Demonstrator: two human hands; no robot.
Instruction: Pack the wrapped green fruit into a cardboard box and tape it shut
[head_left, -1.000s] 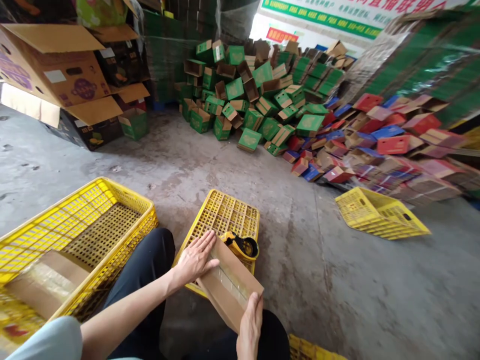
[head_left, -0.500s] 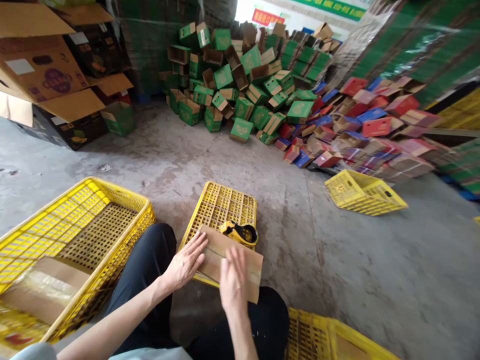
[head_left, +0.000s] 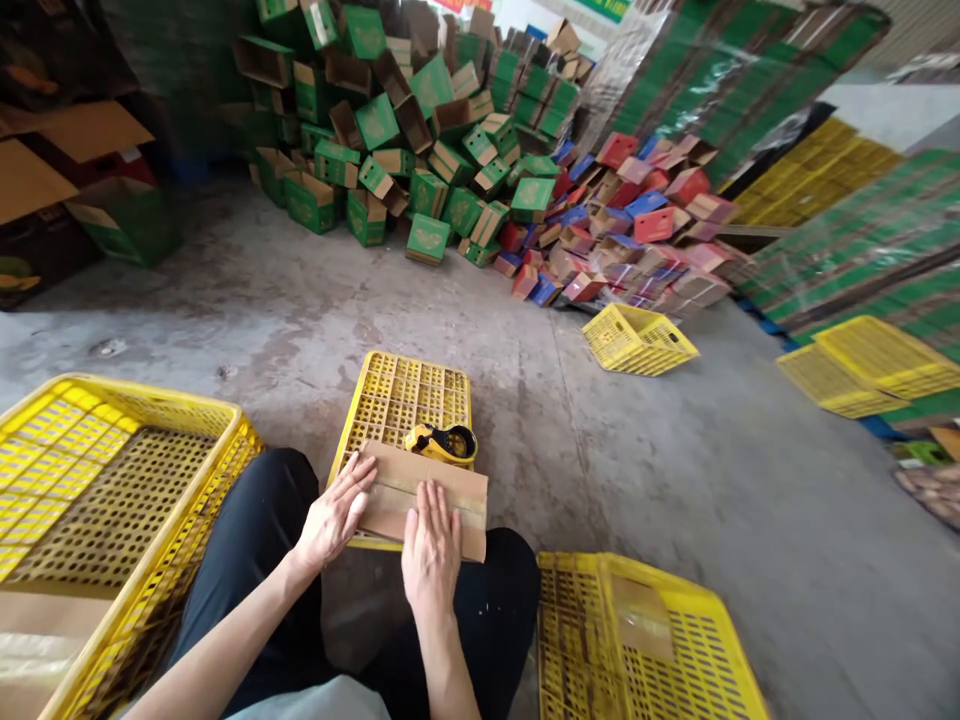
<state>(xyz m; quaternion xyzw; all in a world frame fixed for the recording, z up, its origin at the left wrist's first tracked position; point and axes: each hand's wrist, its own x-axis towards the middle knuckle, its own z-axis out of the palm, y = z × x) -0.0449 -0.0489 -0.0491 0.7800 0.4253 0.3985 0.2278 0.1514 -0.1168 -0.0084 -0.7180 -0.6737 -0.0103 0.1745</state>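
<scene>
We lay our left hand (head_left: 330,520) and right hand (head_left: 433,555) on the cardboard box (head_left: 401,470), fingers extended, unclenched; the tape dispenser (head_left: 442,443) sits just beyond.

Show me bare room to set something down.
Bare floor lies between the far yellow crate and the lower-right crate, and between the middle crate and green boxes. The middle crate's near end is crowded: tape dispenser, taped cardboard, left hand and right hand.

Even, muted light; plastic wrap (head_left: 694,75) glints at upper right, while the outer edges stretch and blur.
</scene>
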